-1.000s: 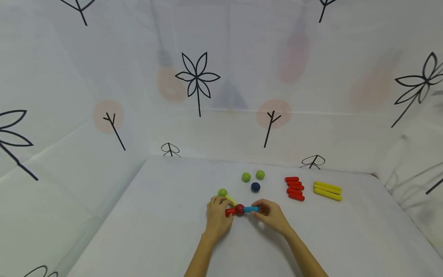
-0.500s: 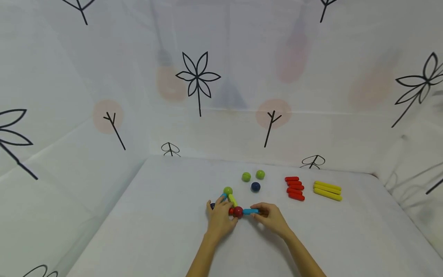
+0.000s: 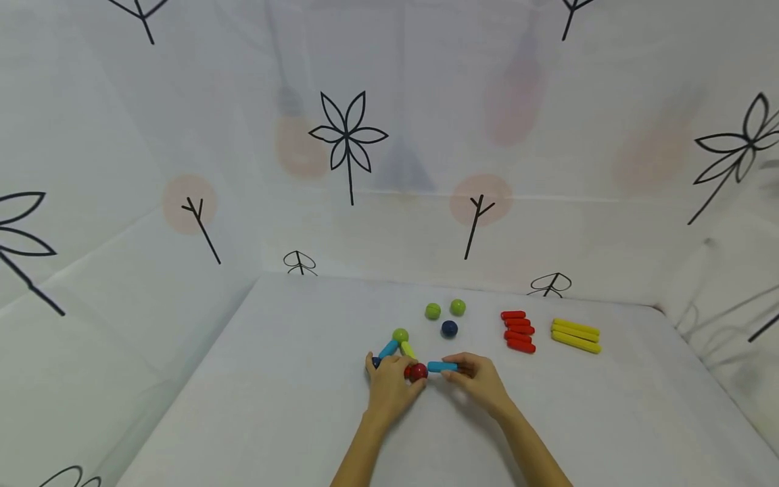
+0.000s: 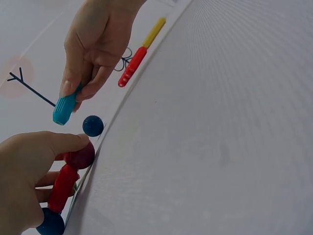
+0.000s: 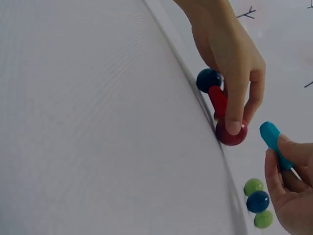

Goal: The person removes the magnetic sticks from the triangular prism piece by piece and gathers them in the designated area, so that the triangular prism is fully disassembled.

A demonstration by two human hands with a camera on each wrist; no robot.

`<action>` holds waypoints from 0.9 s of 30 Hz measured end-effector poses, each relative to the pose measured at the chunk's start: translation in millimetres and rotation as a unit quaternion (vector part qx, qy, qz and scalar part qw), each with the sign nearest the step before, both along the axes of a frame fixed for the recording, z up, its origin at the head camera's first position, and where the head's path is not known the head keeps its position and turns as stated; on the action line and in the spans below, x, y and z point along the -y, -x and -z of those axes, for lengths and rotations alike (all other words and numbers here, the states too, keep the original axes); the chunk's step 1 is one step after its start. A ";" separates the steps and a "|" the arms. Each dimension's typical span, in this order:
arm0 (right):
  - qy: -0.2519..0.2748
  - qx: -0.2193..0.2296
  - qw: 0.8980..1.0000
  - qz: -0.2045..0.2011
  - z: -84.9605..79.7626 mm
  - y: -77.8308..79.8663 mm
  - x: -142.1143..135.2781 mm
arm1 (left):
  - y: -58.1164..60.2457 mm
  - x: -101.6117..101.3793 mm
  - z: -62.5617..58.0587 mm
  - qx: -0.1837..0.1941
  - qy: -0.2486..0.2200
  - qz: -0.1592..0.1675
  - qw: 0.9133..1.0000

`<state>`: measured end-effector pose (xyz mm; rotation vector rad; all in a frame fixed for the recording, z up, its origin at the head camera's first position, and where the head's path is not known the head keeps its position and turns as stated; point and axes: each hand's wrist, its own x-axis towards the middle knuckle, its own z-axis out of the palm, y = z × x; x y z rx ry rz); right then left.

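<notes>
My left hand (image 3: 391,387) holds a dark red ball (image 3: 418,372), its thumb pressed on the ball in both wrist views. That ball joins a red stick (image 4: 62,188) that runs to a dark blue ball (image 4: 51,222). A second blue stick (image 3: 388,349) and a yellow-green stick (image 3: 407,350) meet at a light green ball (image 3: 400,335), forming a triangle partly covered by the left hand. Between thumb and fingers, my right hand (image 3: 485,384) pinches a loose light blue stick (image 5: 275,144). A small gap separates its free end from the dark red ball.
Beyond the hands lie two green balls (image 3: 433,311) and a dark blue ball (image 3: 449,329). Several red sticks (image 3: 518,331) are lined up farther right, beside a group of yellow sticks (image 3: 575,335). A printed white cloth (image 3: 389,237) rises behind the white table (image 3: 274,392).
The light blue stick in my right hand has come away from the dark red ball. My left hand has shifted slightly right, onto that ball, uncovering more of the triangle.
</notes>
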<state>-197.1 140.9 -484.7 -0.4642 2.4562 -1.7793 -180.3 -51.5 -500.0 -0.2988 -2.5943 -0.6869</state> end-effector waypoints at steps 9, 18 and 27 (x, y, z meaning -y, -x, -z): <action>0.001 0.041 0.997 0.067 -3.6 -2.6 -26.1 | -0.9 -2.1 -2.6 0.030 -0.014 -0.004 0.999; -0.053 0.037 0.989 0.132 -6.1 -9.3 -76.7 | 0.1 -1.7 -3.0 0.033 -0.022 0.007 0.999; -0.105 0.055 0.976 0.181 -1.2 -11.1 -127.0 | 0.8 -1.6 -3.0 0.032 -0.023 0.015 0.999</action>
